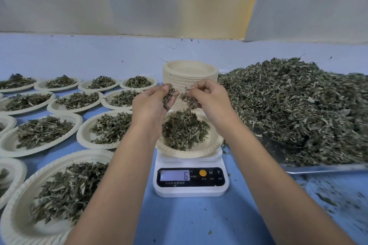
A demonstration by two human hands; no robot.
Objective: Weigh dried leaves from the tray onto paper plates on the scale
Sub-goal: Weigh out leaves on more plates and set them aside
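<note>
Dried leaves lie in a big loose heap on the metal tray at our right. A smaller mound of them sits in the paper plate on the white scale straight ahead of us, whose display reads 6. We hold both hands just above that plate, near each other but apart. Our left hand has its fingers curled round a clump of the leaves. Our right hand has its fingers bent and pinched on a second clump, and a few strands hang from it toward the mound below. Right behind our hands stands a tall stack of plates, its lower part hidden by them, just beside the tray's near corner. To our left, filled plates lie in rows across the blue surface, each with its own small pile of leaves, the rims close together or touching. Loose leaf crumbs are scattered on the surface in front of the tray. A pale sheet hangs along the far edge.
</note>
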